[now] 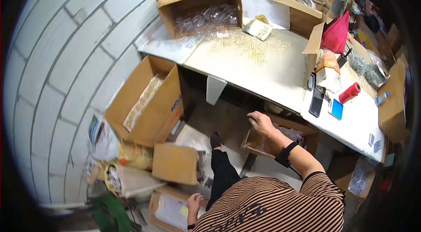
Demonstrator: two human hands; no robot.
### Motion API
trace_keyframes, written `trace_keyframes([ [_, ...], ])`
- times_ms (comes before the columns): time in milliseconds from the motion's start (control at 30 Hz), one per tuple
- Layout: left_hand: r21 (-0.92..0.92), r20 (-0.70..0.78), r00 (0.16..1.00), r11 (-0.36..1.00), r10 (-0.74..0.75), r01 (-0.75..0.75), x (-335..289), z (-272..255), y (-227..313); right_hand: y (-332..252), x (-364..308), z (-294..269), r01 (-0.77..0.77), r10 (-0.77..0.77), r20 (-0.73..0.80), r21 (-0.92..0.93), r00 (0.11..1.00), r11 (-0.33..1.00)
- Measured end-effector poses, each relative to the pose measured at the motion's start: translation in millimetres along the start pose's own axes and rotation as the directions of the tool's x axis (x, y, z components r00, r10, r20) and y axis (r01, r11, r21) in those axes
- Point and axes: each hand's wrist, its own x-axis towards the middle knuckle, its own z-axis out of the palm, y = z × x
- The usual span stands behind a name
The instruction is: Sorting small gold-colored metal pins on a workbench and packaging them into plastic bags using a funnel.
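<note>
Head view: the right hand (262,123) is stretched forward under the near edge of the table (245,63), its fingers curled together around something small and pale that cannot be identified, just above an open brown box (258,142) on the floor. The left hand (194,201) is lowered at the near left, resting with fingers loosely apart on the rim of another floor box holding papers (169,210), seemingly as a brace while the body leans. 3 more cardboard boxes are seen on the floor at left, the largest (149,100) tipped open toward the person. On the table, 1 box of clear plastic (201,6) lies on its side at the far end, and 1 red roll (349,93) lies at the right.
</note>
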Motion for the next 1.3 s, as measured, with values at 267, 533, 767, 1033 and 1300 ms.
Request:
trace_keyframes([
  [267,0.305,0.183,0.86,0.804,0.477,-0.51,300.3,90.1,293.4,124.3,247.0,-5.7,-0.359,0.326,-0.645,0.084,0.691,0.929],
  [533,0.373,0.75,0.387,0.141,0.537,-0.917,484.8,303.4,530.7,146.6,448.1,-8.5,-0.776,0.582,-0.575,-0.158,0.575,0.611],
  [767,0.46,0.838,0.409,-0.065,0.362,-0.885,514.0,344.6,500.8,114.4,423.0,19.8,-0.494,0.389,-0.318,-0.393,0.864,0.776],
  [1033,0.461,0.396,0.472,0.274,0.788,-0.844,540.4,277.0,517.3,86.3,344.0,1.0,-0.482,0.323,-0.462,-0.281,0.826,0.83],
  [1300,0.645,-0.174,0.546,0.514,0.82,-0.566,642.5,224.0,582.3,107.3,329.4,5.7,-0.572,0.457,-0.369,-0.319,0.81,0.756],
])
